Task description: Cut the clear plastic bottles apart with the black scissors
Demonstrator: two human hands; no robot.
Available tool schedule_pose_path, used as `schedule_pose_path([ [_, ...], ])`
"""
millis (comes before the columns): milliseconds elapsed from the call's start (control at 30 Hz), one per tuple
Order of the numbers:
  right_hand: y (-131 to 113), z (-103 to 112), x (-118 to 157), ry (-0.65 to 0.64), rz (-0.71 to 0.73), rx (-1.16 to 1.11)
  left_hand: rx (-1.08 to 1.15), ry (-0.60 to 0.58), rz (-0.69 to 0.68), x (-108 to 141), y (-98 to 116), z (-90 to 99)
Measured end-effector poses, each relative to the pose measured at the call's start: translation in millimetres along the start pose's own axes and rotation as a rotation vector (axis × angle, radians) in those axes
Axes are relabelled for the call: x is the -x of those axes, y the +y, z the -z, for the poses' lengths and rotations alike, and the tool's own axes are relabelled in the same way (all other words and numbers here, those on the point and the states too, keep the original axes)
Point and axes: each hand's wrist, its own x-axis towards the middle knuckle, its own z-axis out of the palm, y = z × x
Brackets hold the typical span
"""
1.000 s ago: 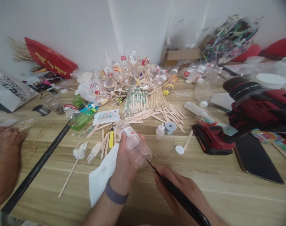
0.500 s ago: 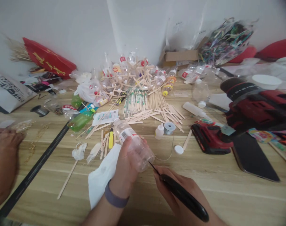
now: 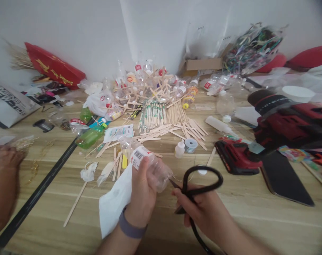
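Observation:
My left hand (image 3: 143, 193) is wrapped around a clear plastic bottle (image 3: 161, 173) with a white and red label, its base tilted toward my right hand. In my right hand (image 3: 203, 209) is a pair of black-handled scissors (image 3: 191, 191); one handle loop stands up and the blades are partly spread. A blade tip meets the base of the bottle, though I cannot tell whether it has gone through. Beneath the left forearm lies a white paper sheet (image 3: 114, 202). A yellow screwdriver handle (image 3: 124, 161) shows just beyond the bottle.
Ahead are wooden sticks (image 3: 177, 113) and a heap of plastic bottles (image 3: 139, 78). A red and black power drill (image 3: 283, 120) and a dark phone (image 3: 288, 179) occupy the right. A green bottle (image 3: 90, 138) lies left, near another person's hand (image 3: 7, 159). A wire spool (image 3: 190, 145) stands centrally.
My right hand has turned the scissors, so a handle loop now rises and the blades show apart. The bottle has tilted flatter, its neck shifting left and down.

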Motion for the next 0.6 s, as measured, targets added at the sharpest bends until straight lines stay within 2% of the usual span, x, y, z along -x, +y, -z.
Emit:
schedule_pose_path([
  [33, 0, -2, -1, -0.001, -0.071, -0.074, 0.000, 0.000, -0.017, -1, 0, 0.2],
  [67, 1, -3, -1, -0.003, -0.080, -0.075, -0.001, -0.002, -0.030, -1, 0, 0.5],
  [233, 9, 6, -1, 0.031, 0.294, 0.394, -0.020, -0.017, -0.050, -3, -1, 1.1],
  [300, 10, 4, -2, 0.032, 0.288, 0.368, -0.026, -0.016, -0.060, -4, -1, 1.3],
  [367, 11, -2, -4, 0.027, 0.192, 0.233, -0.031, -0.011, -0.069, -6, 0, 1.8],
  [433, 12, -7, -5, 0.040, 0.155, 0.182, -0.039, -0.001, -0.077, -7, -1, 2.6],
  [600, 19, 0, -1, 0.031, 0.319, 0.371, -0.073, 0.025, -0.079, -5, -3, 2.4],
])
